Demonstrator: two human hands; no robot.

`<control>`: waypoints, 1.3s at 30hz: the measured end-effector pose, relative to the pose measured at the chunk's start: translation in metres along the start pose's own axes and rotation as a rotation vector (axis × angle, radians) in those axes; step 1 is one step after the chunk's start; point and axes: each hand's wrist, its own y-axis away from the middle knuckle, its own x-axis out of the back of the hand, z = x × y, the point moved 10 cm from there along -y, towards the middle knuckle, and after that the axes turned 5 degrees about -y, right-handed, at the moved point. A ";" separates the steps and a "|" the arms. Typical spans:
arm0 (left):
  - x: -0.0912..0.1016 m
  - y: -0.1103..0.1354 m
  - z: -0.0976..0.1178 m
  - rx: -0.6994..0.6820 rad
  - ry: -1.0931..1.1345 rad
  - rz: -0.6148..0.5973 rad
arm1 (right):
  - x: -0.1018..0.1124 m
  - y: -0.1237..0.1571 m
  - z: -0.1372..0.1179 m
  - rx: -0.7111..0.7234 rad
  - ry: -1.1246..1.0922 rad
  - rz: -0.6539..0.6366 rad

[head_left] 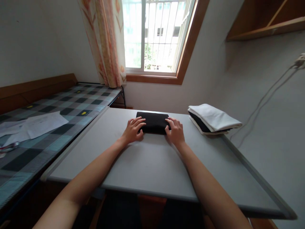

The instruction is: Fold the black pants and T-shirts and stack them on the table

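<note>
On the far half of the pale table point(152, 168) lies a black folded cloth point(156, 122), flat and rectangular, its long side running left to right. My left hand point(133, 129) rests on its left end, fingers spread over the top and thumb near the front edge. At the opposite end, my right hand point(175, 129) touches the cloth with its fingers apart and its thumb by the near corner. Neither hand lifts it. The fabric's underside is hidden.
To the right, a stack of folded white and black cloths point(212, 117) sits by the table edge and wall. A bed with a checked cover point(95, 95) adjoins on the left, papers point(45, 124) on it. Behind are a curtain point(107, 47) and barred window point(159, 38).
</note>
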 end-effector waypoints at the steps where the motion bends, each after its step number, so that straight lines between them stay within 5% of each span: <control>1: -0.003 -0.001 0.011 -0.067 0.003 -0.017 | -0.005 0.000 -0.015 0.080 -0.002 -0.044; 6: -0.023 -0.006 0.037 -0.190 0.004 -0.070 | -0.041 0.006 -0.048 0.217 0.013 -0.226; 12: -0.042 -0.002 0.006 0.003 -0.067 -0.153 | -0.063 0.013 -0.027 0.113 0.038 -0.313; 18: -0.046 0.003 0.000 0.015 -0.110 -0.236 | -0.067 0.017 -0.021 0.107 0.124 -0.353; 31: -0.029 0.004 -0.004 -0.126 -0.125 -0.063 | -0.044 0.013 -0.012 0.162 0.169 -0.307; 39: -0.031 0.001 0.000 -0.149 -0.203 -0.044 | -0.039 0.013 -0.030 0.271 0.190 -0.205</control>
